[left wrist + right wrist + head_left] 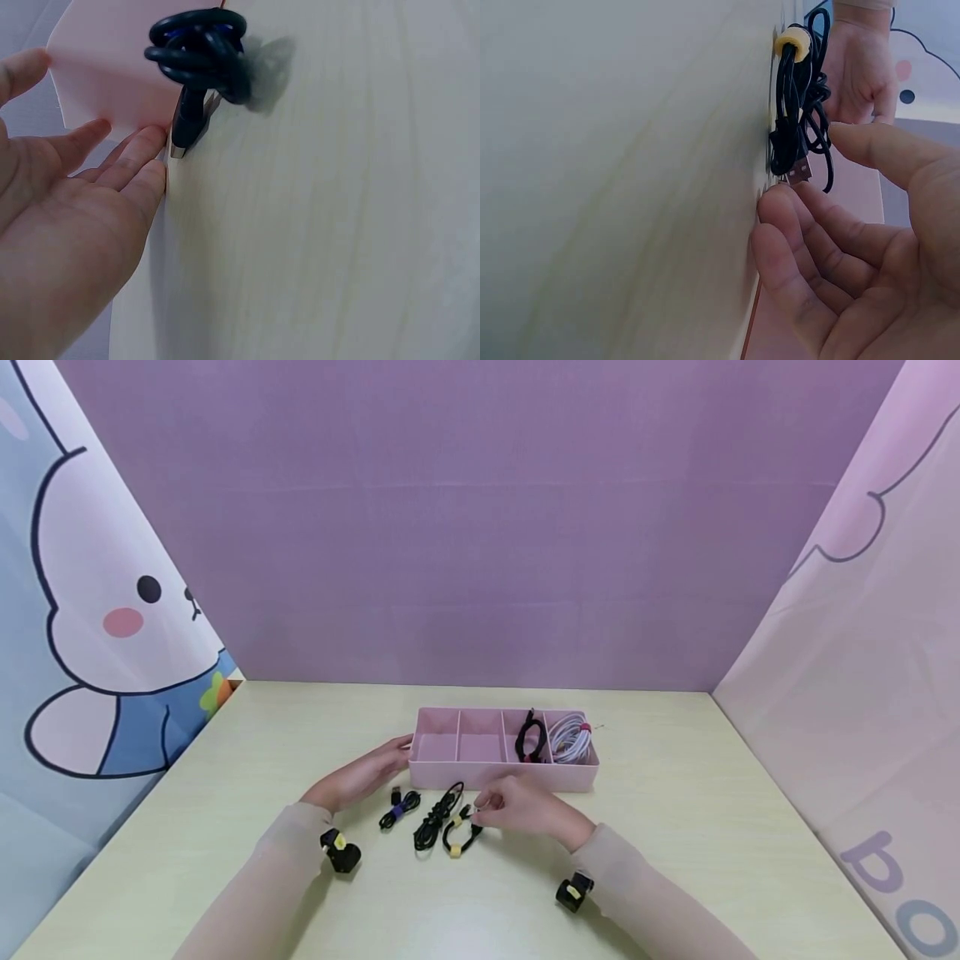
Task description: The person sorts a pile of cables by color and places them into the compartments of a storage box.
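Note:
A pink divided box (495, 775) stands on the table. My left hand (366, 779) touches its left end with extended fingers, and in the left wrist view the thumb lies against the pink wall (112, 82). Beside those fingers lies a black USB cable (199, 52) with a purple tie. My right hand (525, 812) is at a looped black cable (455, 852) with yellow ties, in front of the box. In the right wrist view its bent fingertips (780, 206) are by the USB plug (799, 169), the thumb standing apart from them.
Between those two cables lies a longer black cable bundle (429, 833). Inside the box, a coiled black cable (530, 723) sits in the third compartment, and a coiled white cable (570, 742) fills the rightmost one. A purple backdrop (480, 568) rises behind the table.

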Motion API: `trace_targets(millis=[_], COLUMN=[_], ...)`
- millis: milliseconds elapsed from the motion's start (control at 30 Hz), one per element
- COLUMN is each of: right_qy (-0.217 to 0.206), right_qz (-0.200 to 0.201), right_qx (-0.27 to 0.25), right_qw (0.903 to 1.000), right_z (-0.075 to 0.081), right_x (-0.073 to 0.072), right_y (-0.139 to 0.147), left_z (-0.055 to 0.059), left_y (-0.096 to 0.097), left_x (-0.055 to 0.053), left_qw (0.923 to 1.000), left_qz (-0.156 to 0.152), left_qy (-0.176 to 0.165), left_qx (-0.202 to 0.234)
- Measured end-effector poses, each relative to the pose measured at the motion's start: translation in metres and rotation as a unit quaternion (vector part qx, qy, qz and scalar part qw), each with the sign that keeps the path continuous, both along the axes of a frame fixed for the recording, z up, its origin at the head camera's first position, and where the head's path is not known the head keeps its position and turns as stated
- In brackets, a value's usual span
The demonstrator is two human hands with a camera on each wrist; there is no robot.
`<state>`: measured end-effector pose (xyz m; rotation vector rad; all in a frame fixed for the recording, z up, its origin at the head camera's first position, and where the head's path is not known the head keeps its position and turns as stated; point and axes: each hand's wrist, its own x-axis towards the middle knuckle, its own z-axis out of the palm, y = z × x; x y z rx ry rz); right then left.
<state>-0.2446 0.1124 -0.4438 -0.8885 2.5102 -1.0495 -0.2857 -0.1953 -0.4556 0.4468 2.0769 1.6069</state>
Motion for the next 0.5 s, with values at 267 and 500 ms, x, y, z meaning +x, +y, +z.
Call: trace_targets(millis=[267, 500], right_qy=[-0.007, 0.007], right_qz=[-0.01, -0.02], right_qx=[0.014, 0.034], right_qw=[0.9998, 0.9992], right_z=[-0.002, -0.0044], right_x=[-0.002, -0.0038], right_y=[-0.0054, -0.007], left_z=[0.0003, -0.0009], left_y=[0.0004, -0.0001], left_x=[0.0001, -0.0005], left_qw=[1.0, 1.0], left_qz=[-0.001, -0.004], left_qy=[0.0, 0.002], left_qx=[0.001, 0.001])
